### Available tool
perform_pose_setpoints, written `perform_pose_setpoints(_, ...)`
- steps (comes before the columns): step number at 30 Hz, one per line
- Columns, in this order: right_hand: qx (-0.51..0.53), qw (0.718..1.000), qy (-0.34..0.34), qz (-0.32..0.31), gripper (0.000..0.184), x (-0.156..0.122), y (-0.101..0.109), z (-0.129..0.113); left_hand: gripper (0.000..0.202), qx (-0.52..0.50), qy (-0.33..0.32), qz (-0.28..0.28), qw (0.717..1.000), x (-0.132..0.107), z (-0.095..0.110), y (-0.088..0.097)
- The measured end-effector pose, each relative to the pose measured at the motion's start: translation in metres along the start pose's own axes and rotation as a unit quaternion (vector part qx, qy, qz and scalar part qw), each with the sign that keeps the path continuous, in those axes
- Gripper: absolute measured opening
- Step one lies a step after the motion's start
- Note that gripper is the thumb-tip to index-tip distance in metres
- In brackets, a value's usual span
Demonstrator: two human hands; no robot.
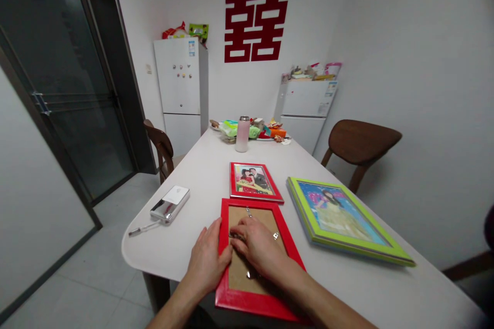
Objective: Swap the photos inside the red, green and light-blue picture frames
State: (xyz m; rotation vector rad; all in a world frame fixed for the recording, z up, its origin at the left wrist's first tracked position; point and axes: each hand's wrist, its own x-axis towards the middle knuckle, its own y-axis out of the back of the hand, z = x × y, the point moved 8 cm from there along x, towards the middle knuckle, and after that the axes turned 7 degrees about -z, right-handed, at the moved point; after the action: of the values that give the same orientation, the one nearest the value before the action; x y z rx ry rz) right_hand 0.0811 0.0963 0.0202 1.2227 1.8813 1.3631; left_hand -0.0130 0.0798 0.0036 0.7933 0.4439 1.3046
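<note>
A red picture frame (226,295) lies face down on the white table (208,175), its brown backing board up. My left hand (206,259) rests on the frame's left edge with its fingers curled onto the board. My right hand (257,244) lies on the backing board, fingertips pressed at a small metal clip near the left side. Neither hand lifts anything. Just beyond lies a smaller red frame (254,181) face up with a photo of two people.
A large green frame (343,218) with a picture lies to the right. A silver power bank (170,204) with a cable sits at the left. A pink bottle (243,134) and snacks stand at the far end. Two brown chairs (360,141) and two white fridges (181,90) surround the table.
</note>
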Motion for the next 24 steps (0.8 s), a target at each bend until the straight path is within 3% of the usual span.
perform_pose_setpoints(5, -0.027, 0.999, -0.034, 0.026, 0.020, 0.015, -0.005, 0.006, 0.050, 0.010, 0.000, -0.008, 1.000, 0.001, -0.003, -0.002)
perform_pose_setpoints(13, -0.053, 0.987, -0.133, 0.076, 0.026, 0.012, 0.015, 0.059, 0.053, 0.004, 0.009, -0.017, 1.000, 0.001, -0.006, -0.005)
perform_pose_setpoints(19, -0.047, 0.987, -0.138, 0.070, 0.027, 0.016, 0.015, 0.058, 0.052, 0.015, 0.004, -0.027, 1.000, 0.001, -0.003, -0.005)
perform_pose_setpoints(24, -0.015, 0.992, -0.106, 0.061, 0.034, -0.014, 0.024, 0.047, 0.053, 0.030, 0.021, -0.025, 0.999, 0.000, -0.003, -0.004)
